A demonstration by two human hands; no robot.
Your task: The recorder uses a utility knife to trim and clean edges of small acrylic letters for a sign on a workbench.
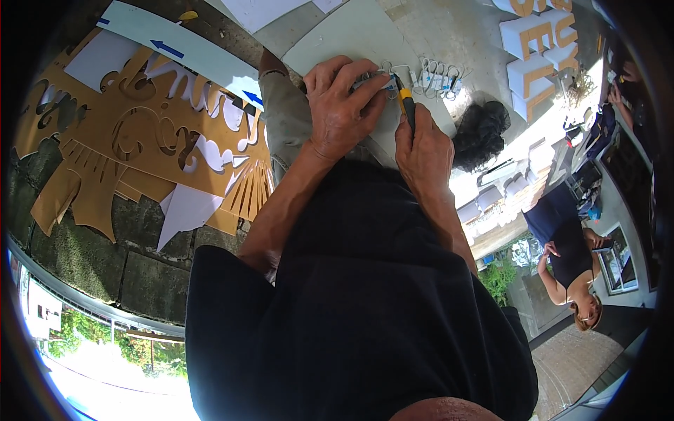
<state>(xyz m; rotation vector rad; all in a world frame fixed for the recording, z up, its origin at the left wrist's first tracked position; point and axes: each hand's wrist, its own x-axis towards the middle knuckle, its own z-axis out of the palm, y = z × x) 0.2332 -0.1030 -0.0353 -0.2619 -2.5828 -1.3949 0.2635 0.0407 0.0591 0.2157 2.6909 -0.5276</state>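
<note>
My right hand (425,146) is closed round a yellow-and-black utility knife (406,99), its tip pointing away from me. Beside it, my left hand (340,105) is bent over the grey board (351,36), thumb and fingertips gathered on a small light-coloured module with white wire (388,69). The knife's tip is close to this piece; whether they touch I cannot tell. Just to the right lies a row of similar small wired modules (439,78). A bundle of black mesh or thin wire (481,133) sits near the board's right edge.
At left, brown-faced cut-out sheets (105,133) with curly shapes lie on stone paving (151,281), under a pale strip with blue arrows (203,59). White block letters with brown faces (530,49) stand at the far right. Another person (572,256) is at right.
</note>
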